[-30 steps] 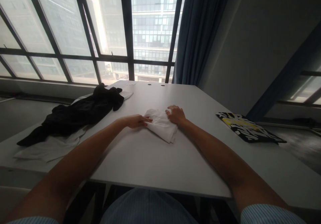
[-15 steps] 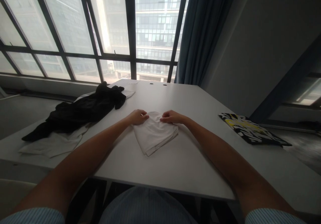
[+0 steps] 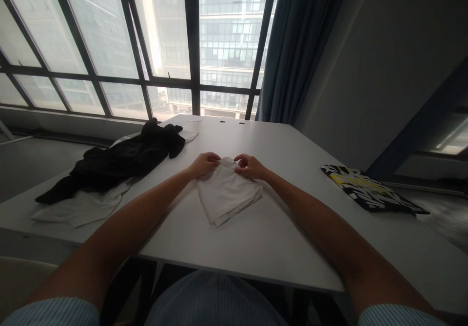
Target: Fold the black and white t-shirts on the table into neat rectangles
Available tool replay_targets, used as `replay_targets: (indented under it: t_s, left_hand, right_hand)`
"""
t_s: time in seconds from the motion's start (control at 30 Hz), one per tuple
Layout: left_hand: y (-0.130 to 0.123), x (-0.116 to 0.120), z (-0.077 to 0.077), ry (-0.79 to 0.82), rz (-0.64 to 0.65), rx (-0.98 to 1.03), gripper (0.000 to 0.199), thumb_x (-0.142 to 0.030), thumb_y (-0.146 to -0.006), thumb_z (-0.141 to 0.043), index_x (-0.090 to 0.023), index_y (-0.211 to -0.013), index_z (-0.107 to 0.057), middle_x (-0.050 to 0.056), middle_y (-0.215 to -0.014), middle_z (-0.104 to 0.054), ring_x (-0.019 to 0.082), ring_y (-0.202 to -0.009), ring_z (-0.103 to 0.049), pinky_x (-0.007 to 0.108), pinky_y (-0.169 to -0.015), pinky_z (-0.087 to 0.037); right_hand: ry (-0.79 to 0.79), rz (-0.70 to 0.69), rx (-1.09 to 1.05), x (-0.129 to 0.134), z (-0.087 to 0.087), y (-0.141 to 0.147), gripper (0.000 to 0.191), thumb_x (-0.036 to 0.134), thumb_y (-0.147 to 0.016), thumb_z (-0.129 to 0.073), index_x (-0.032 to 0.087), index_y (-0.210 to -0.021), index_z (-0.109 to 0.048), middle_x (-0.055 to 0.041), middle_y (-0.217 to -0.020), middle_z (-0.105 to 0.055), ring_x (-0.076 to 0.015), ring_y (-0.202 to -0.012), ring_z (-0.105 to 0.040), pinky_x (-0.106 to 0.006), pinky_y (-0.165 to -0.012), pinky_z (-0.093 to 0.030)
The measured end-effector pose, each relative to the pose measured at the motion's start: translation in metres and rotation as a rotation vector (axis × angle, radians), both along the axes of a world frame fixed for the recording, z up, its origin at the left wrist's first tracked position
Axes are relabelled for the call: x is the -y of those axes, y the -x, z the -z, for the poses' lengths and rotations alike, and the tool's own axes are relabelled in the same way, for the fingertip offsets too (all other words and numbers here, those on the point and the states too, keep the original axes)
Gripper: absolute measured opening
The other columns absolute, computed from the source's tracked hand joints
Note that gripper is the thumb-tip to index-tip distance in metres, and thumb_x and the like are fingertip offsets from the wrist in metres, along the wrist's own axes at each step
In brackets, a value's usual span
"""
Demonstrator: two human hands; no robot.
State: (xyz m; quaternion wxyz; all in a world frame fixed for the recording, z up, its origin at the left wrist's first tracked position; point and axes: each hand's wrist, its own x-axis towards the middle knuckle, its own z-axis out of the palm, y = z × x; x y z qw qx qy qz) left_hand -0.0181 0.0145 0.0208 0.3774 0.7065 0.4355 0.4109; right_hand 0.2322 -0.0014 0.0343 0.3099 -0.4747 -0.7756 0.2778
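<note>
A white folded garment lies on the white table in front of me, its near end coming to a blunt corner. At its far left side, my left hand is closed with thumb and fingers pinching the cloth. My right hand grips the far right side, its index finger curled over the edge and its thumb on the fabric. Between the two hands the far edge of the cloth is bunched up a little. The garment's exact kind cannot be made out.
Black clothing lies heaped at the left over white cloth. A folded black, white and yellow patterned garment rests on the right. The table reaches towards the windows, with a dark curtain beyond its far end.
Both hands have shifted slightly up at the far edge of the white garment, and that edge is now gathered more tightly between them. The view has moved slightly.
</note>
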Motion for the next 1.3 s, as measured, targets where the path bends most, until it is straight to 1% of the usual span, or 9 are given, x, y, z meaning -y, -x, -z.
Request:
replay_targets:
  t_s: [0.17, 0.37, 0.57, 0.67, 0.77, 0.97, 1.13, 1.23, 1.3]
  left_hand:
    - [-0.003, 0.002, 0.004, -0.006, -0.011, -0.084, 0.032, -0.032, -0.071, -0.076, -0.017, -0.1, -0.073, 0.003, -0.079, -0.076, 0.018, -0.069, -0.066, 0.032, -0.072, -0.054]
    - [-0.004, 0.002, 0.004, 0.015, 0.035, 0.109, 0.04, -0.038, -0.07, -0.081, -0.016, -0.102, -0.073, 0.006, -0.086, -0.078, 0.02, -0.076, -0.07, 0.035, -0.076, -0.057]
    - [-0.004, -0.004, 0.005, -0.015, 0.092, 0.246, 0.044, -0.041, -0.073, -0.08, -0.013, -0.106, -0.07, 0.011, -0.101, -0.078, 0.023, -0.091, -0.073, 0.039, -0.089, -0.056]
    - [-0.003, -0.003, 0.005, -0.093, -0.003, 0.071, 0.042, -0.036, -0.082, -0.07, -0.014, -0.118, -0.067, 0.014, -0.115, -0.076, 0.023, -0.095, -0.073, 0.04, -0.093, -0.056]
    - [0.0, 0.004, 0.002, -0.248, -0.063, -0.274, 0.043, -0.027, -0.086, -0.061, -0.015, -0.127, -0.066, 0.015, -0.127, -0.071, 0.026, -0.104, -0.072, 0.041, -0.1, -0.054]
    - [-0.007, 0.023, -0.009, -0.445, 0.077, -0.673, 0.038, -0.034, -0.096, -0.047, -0.02, -0.121, -0.072, 0.01, -0.133, -0.069, 0.03, -0.125, -0.062, 0.044, -0.113, -0.044]
    - [-0.024, 0.039, -0.001, -0.352, 0.167, -0.842, 0.059, -0.053, -0.101, -0.038, -0.019, -0.147, -0.053, 0.013, -0.158, -0.047, 0.031, -0.148, -0.038, 0.047, -0.122, -0.027]
    - [-0.028, 0.047, 0.006, -0.28, 0.133, -0.919, 0.074, -0.062, -0.101, -0.03, -0.019, -0.16, -0.031, 0.016, -0.167, -0.028, 0.032, -0.155, -0.024, 0.052, -0.123, -0.02]
    - [-0.028, 0.051, 0.007, -0.244, 0.117, -0.946, 0.077, -0.066, -0.1, -0.029, -0.019, -0.161, -0.029, 0.017, -0.167, -0.025, 0.034, -0.155, -0.022, 0.054, -0.123, -0.019]
  right_hand:
    - [-0.028, 0.018, -0.056, 0.001, 0.005, 0.006, 0.032, 0.011, -0.071, -0.069, 0.016, -0.102, -0.068, 0.0002, -0.088, -0.067, -0.0094, -0.068, -0.058, -0.021, -0.064, -0.049]
    - [0.111, 0.07, -0.044, 0.003, 0.007, 0.007, 0.044, 0.021, -0.079, -0.073, 0.018, -0.122, -0.066, -0.0083, -0.112, -0.072, -0.0125, -0.079, -0.066, -0.025, -0.073, -0.056]
    - [-0.147, 0.015, -0.138, 0.007, 0.003, 0.014, 0.032, 0.02, -0.081, -0.063, 0.016, -0.112, -0.071, -0.0083, -0.114, -0.072, -0.0154, -0.083, -0.069, -0.028, -0.077, -0.056]
    - [-0.215, 0.118, -0.044, 0.009, 0.001, 0.016, 0.034, 0.018, -0.084, -0.058, 0.016, -0.116, -0.07, -0.0081, -0.115, -0.073, -0.0166, -0.086, -0.07, -0.029, -0.082, -0.056]
    - [-0.144, 0.243, 0.266, 0.009, 0.002, 0.016, 0.037, 0.011, -0.083, -0.059, 0.016, -0.118, -0.071, -0.009, -0.114, -0.074, -0.0187, -0.096, -0.069, -0.03, -0.093, -0.052]
    - [-0.177, 0.313, 0.556, 0.02, -0.002, 0.019, 0.041, 0.014, -0.09, -0.053, 0.014, -0.129, -0.066, -0.0152, -0.131, -0.066, -0.0257, -0.112, -0.066, -0.034, -0.098, -0.05]
    - [-0.362, 0.057, 0.551, 0.024, 0.006, 0.031, 0.045, 0.021, -0.097, -0.049, 0.018, -0.14, -0.06, -0.012, -0.149, -0.056, -0.0248, -0.139, -0.049, -0.039, -0.118, -0.036]
    - [-0.229, -0.055, 0.54, 0.015, 0.018, 0.034, 0.05, 0.031, -0.101, -0.046, 0.02, -0.15, -0.051, -0.0092, -0.159, -0.045, -0.0219, -0.15, -0.036, -0.038, -0.124, -0.027]
    - [-0.136, -0.044, 0.549, 0.01, 0.024, 0.035, 0.054, 0.038, -0.103, -0.044, 0.019, -0.153, -0.047, -0.0091, -0.163, -0.039, -0.0215, -0.153, -0.03, -0.037, -0.125, -0.023]
